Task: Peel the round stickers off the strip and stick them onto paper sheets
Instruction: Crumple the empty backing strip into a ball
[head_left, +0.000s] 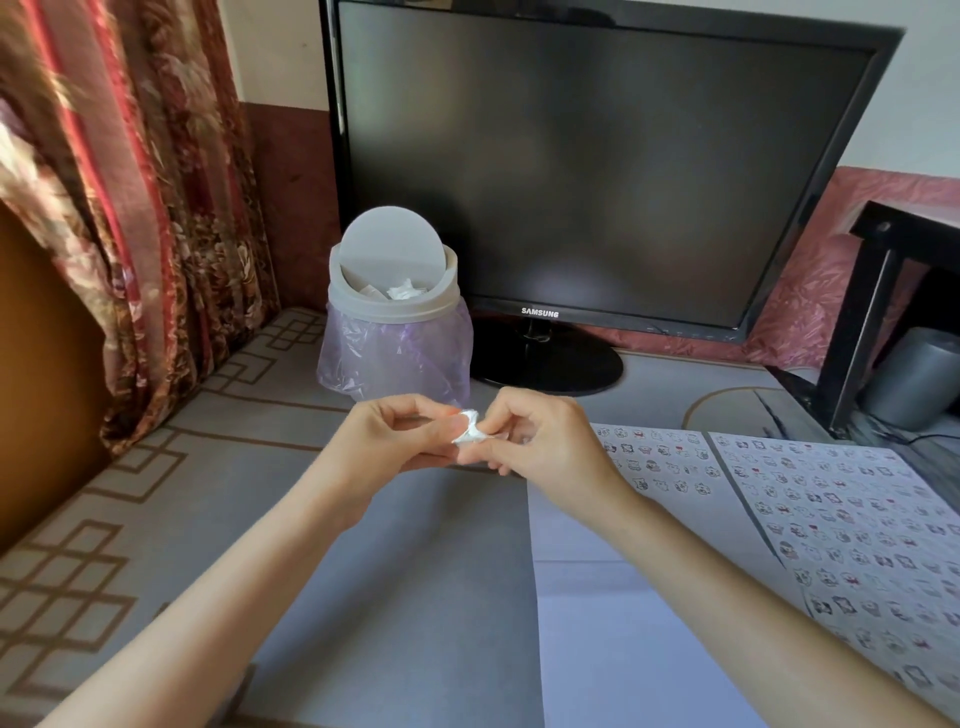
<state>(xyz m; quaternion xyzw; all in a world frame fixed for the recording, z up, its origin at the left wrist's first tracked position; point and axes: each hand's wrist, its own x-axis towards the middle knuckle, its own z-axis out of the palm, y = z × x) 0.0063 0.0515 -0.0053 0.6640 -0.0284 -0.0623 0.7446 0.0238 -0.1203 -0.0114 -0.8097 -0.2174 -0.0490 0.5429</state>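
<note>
1. Nearest the camera, two bare forearms are seen reaching forward over the bench (415, 597), and a blank paper sheet (623, 623) is laid flat just under the right forearm, judged to be kept there so that stickers can be pressed onto it.
2. A small crumpled white scrap (466, 427) is held above the bench between both hands; whether it is a spent piece of the strip or backing cannot be told.
3. The left hand (387, 434) is clenched on the scrap with a fingertip grip, thumb against forefinger.
4. The right hand (537, 434) is likewise closed on the scrap's other side, so the piece is judged to be being squeezed into a ball or pulled apart.
5. The hands are raised just in front of a small lidded bin (393, 306), which suggests the scrap is meant for it.
6. The bin is lined with a pale purple bag, its swing lid is tilted open, and crumpled white scraps are seen inside.
7. Two sticker-covered sheets (831, 519) are laid to the right, beside the blank sheet, within easy reach of the right hand.
8. A dark monitor (597, 166) stands behind the bin.
</note>
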